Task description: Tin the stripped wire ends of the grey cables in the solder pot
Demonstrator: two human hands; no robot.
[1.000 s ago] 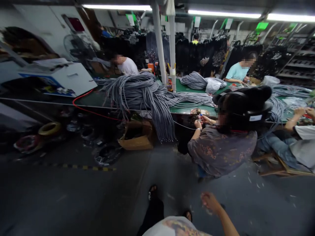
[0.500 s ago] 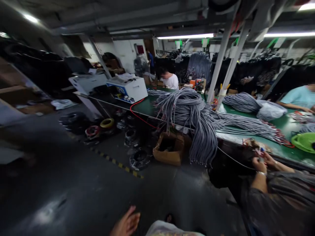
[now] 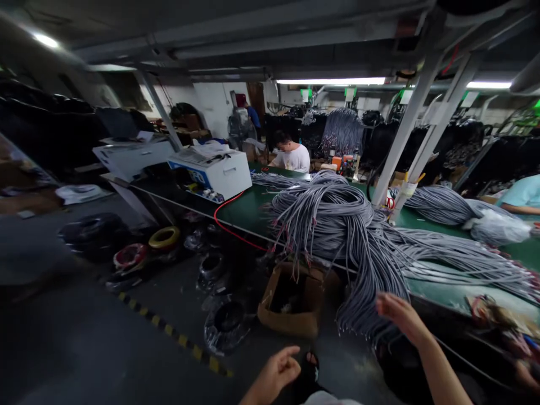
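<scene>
My left hand (image 3: 277, 371) is low in the middle of the view, over the dark floor and below the cardboard box (image 3: 291, 326). It holds nothing; its fingers are apart and loosely bent. Farther right, my right hand (image 3: 400, 318) reaches forward in front of the hanging ends of a large bundle of grey cables (image 3: 352, 247). Its fingers are stretched out and slightly blurred, with nothing held in them. Whether they touch the cables I cannot tell. The bundle lies over the edge of the green table (image 3: 236, 214), its loose ends hanging down in front.
A white machine (image 3: 230, 171) stands on the table, with a red hose (image 3: 219, 222) trailing from it. Wrapped coils (image 3: 228, 323) lie on the floor at left. White posts (image 3: 405, 135) rise from the table. A co-worker's hand (image 3: 525, 374) is at lower right; another person (image 3: 295, 157) sits behind.
The view has moved nearer to the table and cable bundle. My right hand has come into view in front of the cables. My left hand has shifted right. The co-worker is now mostly out of frame.
</scene>
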